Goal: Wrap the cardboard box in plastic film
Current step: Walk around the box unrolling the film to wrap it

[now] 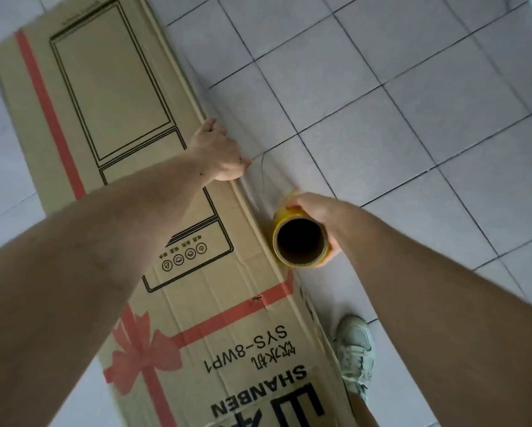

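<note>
While the left hand presses the cardboard box edge, the right hand's grip holds the film roll.

Tan cardboard box printed with red ribbon and black outlines, yellow film roll, grey-white tiled floor.

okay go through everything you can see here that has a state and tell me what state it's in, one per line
cardboard box: lying flat on the tiled floor, printed side up, creased.
plastic film: partly unrolled, running from the roll toward the box edge.
film roll: held upright, hollow core facing the camera.
left hand: pressing on the box's right edge, at the film end.
right hand: gripping the film roll.
shoe: planted on the floor beside the box.
</note>
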`<action>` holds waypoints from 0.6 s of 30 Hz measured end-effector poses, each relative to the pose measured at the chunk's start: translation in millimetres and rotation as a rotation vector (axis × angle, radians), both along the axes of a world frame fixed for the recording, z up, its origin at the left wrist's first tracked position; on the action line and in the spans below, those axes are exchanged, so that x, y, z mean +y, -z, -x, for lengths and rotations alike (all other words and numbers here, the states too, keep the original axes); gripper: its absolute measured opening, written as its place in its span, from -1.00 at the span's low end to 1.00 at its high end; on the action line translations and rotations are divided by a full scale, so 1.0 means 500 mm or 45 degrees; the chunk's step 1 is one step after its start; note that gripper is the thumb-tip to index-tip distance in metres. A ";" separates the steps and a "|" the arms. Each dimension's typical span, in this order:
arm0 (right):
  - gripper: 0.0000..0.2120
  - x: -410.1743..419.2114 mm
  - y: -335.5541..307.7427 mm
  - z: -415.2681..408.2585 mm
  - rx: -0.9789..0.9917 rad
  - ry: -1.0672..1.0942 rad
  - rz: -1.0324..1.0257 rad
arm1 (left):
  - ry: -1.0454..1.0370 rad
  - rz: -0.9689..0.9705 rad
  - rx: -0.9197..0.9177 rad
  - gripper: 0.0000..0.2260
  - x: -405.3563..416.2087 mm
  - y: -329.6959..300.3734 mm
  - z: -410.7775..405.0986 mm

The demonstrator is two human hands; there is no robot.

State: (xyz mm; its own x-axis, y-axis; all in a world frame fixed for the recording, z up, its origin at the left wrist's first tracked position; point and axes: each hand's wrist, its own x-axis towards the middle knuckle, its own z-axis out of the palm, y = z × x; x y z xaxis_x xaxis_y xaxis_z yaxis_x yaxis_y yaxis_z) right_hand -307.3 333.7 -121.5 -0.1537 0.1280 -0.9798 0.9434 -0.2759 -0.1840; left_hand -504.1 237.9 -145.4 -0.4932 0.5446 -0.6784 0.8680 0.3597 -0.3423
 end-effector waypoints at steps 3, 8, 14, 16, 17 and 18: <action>-0.58 -0.022 0.005 -0.092 -0.089 0.304 0.071 | -0.005 -0.003 0.008 -0.41 -0.001 -0.004 0.000; -0.41 -0.056 0.020 -0.228 -0.229 0.926 0.323 | -0.006 0.066 0.030 -0.40 -0.001 -0.012 -0.006; -0.61 -0.051 -0.013 -0.246 -0.182 0.907 0.271 | 0.239 0.251 0.034 -0.35 0.014 -0.016 -0.071; -0.68 -0.031 -0.023 -0.211 -0.109 0.587 0.041 | 0.333 0.126 -0.080 -0.41 0.034 -0.015 -0.122; -0.66 -0.024 -0.029 -0.198 -0.083 0.444 -0.071 | 0.389 0.081 -0.116 -0.45 0.046 -0.018 -0.153; -0.65 -0.016 -0.033 -0.185 -0.059 0.351 -0.165 | 0.373 0.026 -0.199 -0.48 0.056 -0.014 -0.182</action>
